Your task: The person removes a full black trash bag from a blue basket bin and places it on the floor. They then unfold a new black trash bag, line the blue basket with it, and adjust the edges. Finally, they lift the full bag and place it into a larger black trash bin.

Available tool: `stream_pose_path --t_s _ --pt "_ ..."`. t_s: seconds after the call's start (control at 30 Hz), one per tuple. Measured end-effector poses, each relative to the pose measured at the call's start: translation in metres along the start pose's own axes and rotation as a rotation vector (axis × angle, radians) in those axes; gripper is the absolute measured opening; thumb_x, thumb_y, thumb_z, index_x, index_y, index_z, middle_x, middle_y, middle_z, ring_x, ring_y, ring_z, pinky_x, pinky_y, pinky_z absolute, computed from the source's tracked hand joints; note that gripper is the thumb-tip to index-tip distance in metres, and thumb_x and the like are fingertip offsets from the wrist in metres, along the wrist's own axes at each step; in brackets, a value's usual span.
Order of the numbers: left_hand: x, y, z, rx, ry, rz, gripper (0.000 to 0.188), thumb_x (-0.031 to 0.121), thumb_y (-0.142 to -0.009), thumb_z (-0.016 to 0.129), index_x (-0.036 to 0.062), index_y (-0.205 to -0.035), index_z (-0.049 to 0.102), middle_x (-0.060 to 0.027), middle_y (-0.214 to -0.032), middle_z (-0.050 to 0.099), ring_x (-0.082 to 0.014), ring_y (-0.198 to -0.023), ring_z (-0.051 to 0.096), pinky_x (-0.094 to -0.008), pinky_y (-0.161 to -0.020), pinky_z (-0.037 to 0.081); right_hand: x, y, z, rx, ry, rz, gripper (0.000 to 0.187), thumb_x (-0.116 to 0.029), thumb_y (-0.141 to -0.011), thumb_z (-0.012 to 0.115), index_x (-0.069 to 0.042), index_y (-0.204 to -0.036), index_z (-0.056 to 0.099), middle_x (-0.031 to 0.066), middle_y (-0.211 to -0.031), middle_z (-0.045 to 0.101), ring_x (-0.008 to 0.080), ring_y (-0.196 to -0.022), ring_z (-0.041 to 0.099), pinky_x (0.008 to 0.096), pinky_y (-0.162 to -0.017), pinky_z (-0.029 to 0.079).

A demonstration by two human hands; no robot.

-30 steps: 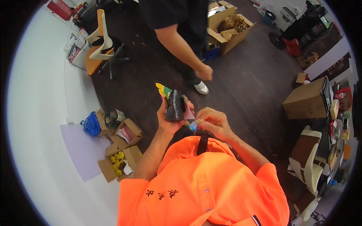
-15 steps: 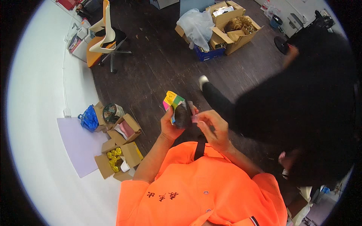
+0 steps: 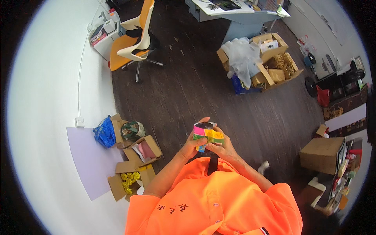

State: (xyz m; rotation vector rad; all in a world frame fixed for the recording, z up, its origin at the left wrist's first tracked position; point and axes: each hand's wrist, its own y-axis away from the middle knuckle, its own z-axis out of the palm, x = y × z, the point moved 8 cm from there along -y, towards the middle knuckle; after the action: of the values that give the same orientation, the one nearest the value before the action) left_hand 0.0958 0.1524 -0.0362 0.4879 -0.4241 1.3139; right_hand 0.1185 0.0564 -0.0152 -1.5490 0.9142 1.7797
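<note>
In front of my chest, both hands hold a small colourful wrapper (image 3: 213, 135) with pink, yellow, green and blue panels. It sits around a dark, rounded thing (image 3: 204, 125) whose top shows above it; I cannot make out its kind. My left hand (image 3: 190, 147) is closed on the left side, thumb across the front. My right hand (image 3: 226, 149) grips the right side and lower edge, its thumb near the left one. The palms and most finger undersides are hidden.
On the left are an opened carton of yellow-topped items (image 3: 127, 181), a blue bag (image 3: 104, 132) and an orange chair (image 3: 127, 45). Ahead, cartons (image 3: 280, 72) with a translucent plastic bag (image 3: 241, 58) stand by a desk (image 3: 243, 16). A large carton (image 3: 321, 154) is at right.
The wrapper has turned, its coloured panels now facing me. My right hand has gone from pinching at its edge to gripping its side. The dark-clothed person no longer blocks the right; the view has shifted.
</note>
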Motion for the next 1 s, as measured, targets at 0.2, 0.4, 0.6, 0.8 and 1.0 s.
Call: stream_pose_path --t_s 0.2,0.4,0.6,0.8,1.0 --pt "0.058 -0.058 -0.043 0.078 0.058 -0.031 0.072 0.012 -0.082 0.068 0.0116 -0.143 0.029 -0.0041 -0.122 0.054 -0.0164 -0.11 0.054 -0.0299 -0.096 0.043 -0.004 -0.102 -0.013 0.084 -0.217 0.171 0.057 -0.016 -0.08 0.07 0.003 -0.127 0.044 0.0096 -0.108 0.057 0.0176 -0.103 0.056 0.0292 -0.088 0.045" --pt "0.133 -0.158 -0.142 0.434 0.169 0.068 0.031 0.006 -0.089 0.053 0.002 -0.12 0.051 -0.0115 -0.112 0.06 -0.0244 -0.101 0.061 -0.0356 -0.086 0.051 -0.003 -0.242 -0.06 0.182 -0.443 0.111 0.04 -0.013 -0.079 0.061 0.002 -0.115 0.052 0.0058 -0.099 0.058 0.0134 -0.091 0.055 0.0272 -0.08 0.045" --pt "0.253 -0.265 -0.188 0.709 -0.44 0.168 0.028 0.001 -0.08 0.046 -0.0062 -0.105 0.054 -0.0166 -0.101 0.062 -0.0266 -0.083 0.065 -0.0372 -0.074 0.054 -0.054 -0.409 -0.077 0.05 -0.254 0.036 0.05 -0.018 -0.078 0.066 0.003 -0.119 0.048 0.0066 -0.101 0.058 0.0148 -0.091 0.056 0.0266 -0.08 0.045" --pt "0.319 -0.396 -0.17 0.536 -0.204 0.257 0.028 0.005 -0.084 0.046 0.0053 -0.111 0.055 -0.0063 -0.101 0.061 -0.014 -0.088 0.06 -0.0253 -0.073 0.049 -0.116 -0.558 -0.08 0.077 0.341 -0.179 0.064 -0.027 -0.074 0.07 0.004 -0.123 0.045 0.0198 -0.102 0.057 0.0257 -0.088 0.061 0.0328 -0.073 0.049" --pt "0.41 -0.519 -0.196 0.436 -0.208 0.234 0.055 0.011 -0.086 0.036 0.0109 -0.141 0.031 -0.0115 -0.124 0.05 -0.0179 -0.11 0.054 -0.0306 -0.088 0.048 -0.143 -0.714 -0.104 0.109 0.641 -0.39 0.063 -0.028 -0.072 0.07 0.002 -0.122 0.045 0.0215 -0.098 0.055 0.0379 -0.082 0.059 0.041 -0.069 0.049"
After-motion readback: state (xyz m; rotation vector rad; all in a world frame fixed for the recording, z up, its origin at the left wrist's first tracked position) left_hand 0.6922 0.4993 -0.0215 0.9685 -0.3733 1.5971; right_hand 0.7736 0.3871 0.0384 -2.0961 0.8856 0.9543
